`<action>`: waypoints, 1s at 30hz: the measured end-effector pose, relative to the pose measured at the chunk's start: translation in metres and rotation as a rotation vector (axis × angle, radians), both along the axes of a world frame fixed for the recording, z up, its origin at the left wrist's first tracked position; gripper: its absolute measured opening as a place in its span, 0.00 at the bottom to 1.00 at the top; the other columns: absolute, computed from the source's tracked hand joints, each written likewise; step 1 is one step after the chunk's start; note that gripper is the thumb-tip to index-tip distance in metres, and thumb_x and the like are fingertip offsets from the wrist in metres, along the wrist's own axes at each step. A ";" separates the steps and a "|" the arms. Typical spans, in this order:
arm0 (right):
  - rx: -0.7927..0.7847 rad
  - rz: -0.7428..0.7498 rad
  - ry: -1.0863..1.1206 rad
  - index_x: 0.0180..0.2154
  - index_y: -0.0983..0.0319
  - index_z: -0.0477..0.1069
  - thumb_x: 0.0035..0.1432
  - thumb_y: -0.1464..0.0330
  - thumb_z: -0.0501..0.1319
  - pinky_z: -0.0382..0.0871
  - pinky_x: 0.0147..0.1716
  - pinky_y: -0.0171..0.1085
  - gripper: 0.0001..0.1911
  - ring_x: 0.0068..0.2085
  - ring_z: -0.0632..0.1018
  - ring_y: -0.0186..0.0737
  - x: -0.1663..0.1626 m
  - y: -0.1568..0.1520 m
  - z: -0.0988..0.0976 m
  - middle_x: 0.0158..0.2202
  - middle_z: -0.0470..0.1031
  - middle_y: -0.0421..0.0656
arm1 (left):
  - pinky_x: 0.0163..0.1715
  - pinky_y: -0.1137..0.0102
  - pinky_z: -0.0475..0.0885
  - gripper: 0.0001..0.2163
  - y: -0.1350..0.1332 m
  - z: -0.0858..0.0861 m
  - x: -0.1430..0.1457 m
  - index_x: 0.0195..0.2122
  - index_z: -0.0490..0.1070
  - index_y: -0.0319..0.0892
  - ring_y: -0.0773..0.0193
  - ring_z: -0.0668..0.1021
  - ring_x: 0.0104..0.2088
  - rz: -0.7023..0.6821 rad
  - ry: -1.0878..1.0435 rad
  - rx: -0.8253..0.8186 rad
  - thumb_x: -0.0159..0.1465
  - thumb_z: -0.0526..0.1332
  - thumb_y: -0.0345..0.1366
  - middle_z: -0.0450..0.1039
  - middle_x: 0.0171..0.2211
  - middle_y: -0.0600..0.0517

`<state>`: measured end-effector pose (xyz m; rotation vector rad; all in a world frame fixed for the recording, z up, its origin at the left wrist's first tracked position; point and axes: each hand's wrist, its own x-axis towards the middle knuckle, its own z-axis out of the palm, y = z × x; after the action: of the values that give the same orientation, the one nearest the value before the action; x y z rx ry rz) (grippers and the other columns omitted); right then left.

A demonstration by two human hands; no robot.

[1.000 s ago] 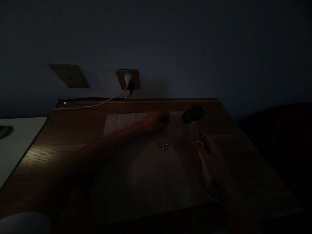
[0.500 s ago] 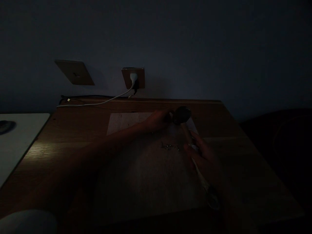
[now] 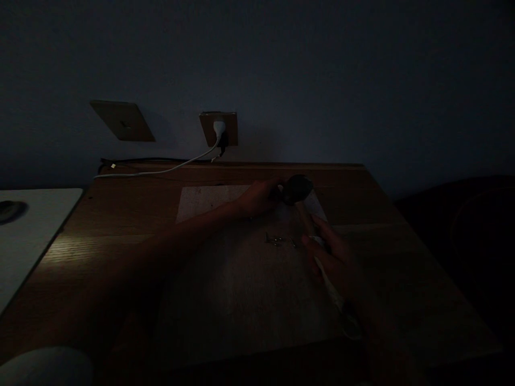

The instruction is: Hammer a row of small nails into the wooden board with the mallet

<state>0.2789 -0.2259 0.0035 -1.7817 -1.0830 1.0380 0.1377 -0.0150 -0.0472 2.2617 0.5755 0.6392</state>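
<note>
In dim light my right hand (image 3: 332, 257) is wrapped round the handle of a hammer (image 3: 298, 189), whose dark head points away from me over the far part of a pale wooden board (image 3: 241, 289). Just left of the hammer head is my left hand (image 3: 259, 197), its fingers closed together. The head partly covers those fingertips, so what they pinch is hidden. Several small metal nails (image 3: 276, 241) lie loose on the board between my two hands.
The board lies on a wooden table (image 3: 370, 203) against the wall. A wall socket (image 3: 218, 128) holds a white plug, with a white cable (image 3: 161, 171) along the table's back edge. At the left is a white surface (image 3: 36, 230) with a dark round mark.
The hammer head has shifted very slightly left, with my right hand following. My left hand stays in nearly the same place, and the loose nails lie as before.
</note>
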 end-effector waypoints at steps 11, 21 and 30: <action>0.095 -0.258 0.114 0.54 0.58 0.71 0.57 0.53 0.67 0.57 0.11 0.29 0.27 0.13 0.63 0.31 0.014 -0.003 0.010 0.14 0.63 0.29 | 0.47 0.63 0.77 0.08 -0.065 0.035 -0.016 0.48 0.77 0.42 0.56 0.82 0.46 -0.540 0.058 0.653 0.68 0.65 0.30 0.81 0.46 0.45; 0.045 -0.269 0.131 0.58 0.59 0.70 0.54 0.52 0.68 0.60 0.11 0.29 0.33 0.14 0.65 0.32 0.015 -0.004 0.005 0.16 0.66 0.29 | 0.40 0.69 0.75 0.11 -0.079 0.047 -0.014 0.50 0.77 0.45 0.62 0.82 0.40 -0.529 0.224 0.746 0.73 0.57 0.28 0.80 0.45 0.47; 0.027 -0.181 0.164 0.59 0.60 0.68 0.58 0.52 0.67 0.58 0.11 0.29 0.32 0.13 0.63 0.32 0.010 -0.004 0.006 0.13 0.64 0.29 | 0.44 0.70 0.75 0.10 0.005 0.027 -0.051 0.46 0.81 0.39 0.62 0.82 0.42 -0.098 0.130 0.328 0.70 0.60 0.28 0.80 0.43 0.45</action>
<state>0.2888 -0.2294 0.0097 -1.7062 -0.8161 1.0336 0.0866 -0.0099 -0.0201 2.6361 0.4435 0.5740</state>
